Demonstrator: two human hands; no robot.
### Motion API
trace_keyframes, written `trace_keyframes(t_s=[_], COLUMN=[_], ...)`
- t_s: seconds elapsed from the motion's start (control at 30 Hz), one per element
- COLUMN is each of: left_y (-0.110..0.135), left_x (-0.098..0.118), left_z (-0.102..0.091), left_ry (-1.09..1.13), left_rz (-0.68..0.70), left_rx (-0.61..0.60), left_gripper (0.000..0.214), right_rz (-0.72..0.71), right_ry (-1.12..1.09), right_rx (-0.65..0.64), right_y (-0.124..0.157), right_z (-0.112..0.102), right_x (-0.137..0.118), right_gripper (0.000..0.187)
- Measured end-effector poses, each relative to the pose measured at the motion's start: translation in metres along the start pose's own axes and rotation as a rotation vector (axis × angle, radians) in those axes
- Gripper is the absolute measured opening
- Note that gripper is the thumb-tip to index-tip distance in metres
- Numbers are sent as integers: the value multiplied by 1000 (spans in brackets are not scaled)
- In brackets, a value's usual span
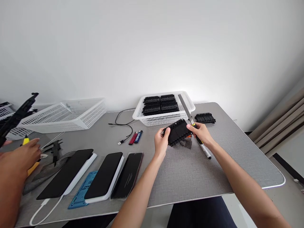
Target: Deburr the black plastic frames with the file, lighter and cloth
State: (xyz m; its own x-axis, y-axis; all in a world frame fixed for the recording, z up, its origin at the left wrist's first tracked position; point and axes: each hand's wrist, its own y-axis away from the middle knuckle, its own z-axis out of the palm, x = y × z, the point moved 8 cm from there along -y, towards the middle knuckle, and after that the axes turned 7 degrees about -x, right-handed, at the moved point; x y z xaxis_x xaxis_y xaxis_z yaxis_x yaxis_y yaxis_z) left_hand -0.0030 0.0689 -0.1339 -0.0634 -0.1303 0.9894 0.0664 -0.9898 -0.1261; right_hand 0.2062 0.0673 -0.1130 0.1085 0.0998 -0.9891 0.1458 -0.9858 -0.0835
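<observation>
I am gripping one black panel [178, 133] between both hands, holding it tilted over the table [180, 177]. My left hand [161, 141] is pinching its left end, thumb lying on top; my right hand [201, 133] is pinching the other end, and its fingers also seem to be closing round the handle of a long flat-bladed tool [185, 107]. The blade is pointing away from me, past the panel, towards the white basket [156, 121].

The work looks partway along to me, with this piece being the one in hand. Just beyond my hands, the basket is holding similar panels [152, 109] in two rows of two; whether more are lying underneath, I cannot tell. Another, the loose panel [205, 118], is lying flat beyond my right hand, outside the basket. I am guessing one group is finished and the other waiting, but nothing is showing me which is which. My panel's underside is hidden, so I cannot judge how much is left on it.

Near my right wrist a marker pen [206, 152] is lying, and no hand of mine is free.
</observation>
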Motion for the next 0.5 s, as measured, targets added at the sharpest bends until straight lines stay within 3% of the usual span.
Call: trace_keyframes(t_s=[0.1,0.23,0.33,0.5], left_y=[1,4,9,11], left_x=[-6,-7,-5,-1], left_z=[-4,11,24,29], left_ry=[79,68,68,94], left_rz=[-63,-101,-99,-73], left_rx=[60,-75,-174,-209], left_gripper=[39,36,35,44], right_rz=[69,54,21,-13], right_ry=[-79,-121,-30,61], right_rx=[-74,-76,20,189], right_y=[0,-1,-1,2], right_z=[7,11,4,-10], right_x=[6,8,8,6], right_gripper=[46,47,44,42])
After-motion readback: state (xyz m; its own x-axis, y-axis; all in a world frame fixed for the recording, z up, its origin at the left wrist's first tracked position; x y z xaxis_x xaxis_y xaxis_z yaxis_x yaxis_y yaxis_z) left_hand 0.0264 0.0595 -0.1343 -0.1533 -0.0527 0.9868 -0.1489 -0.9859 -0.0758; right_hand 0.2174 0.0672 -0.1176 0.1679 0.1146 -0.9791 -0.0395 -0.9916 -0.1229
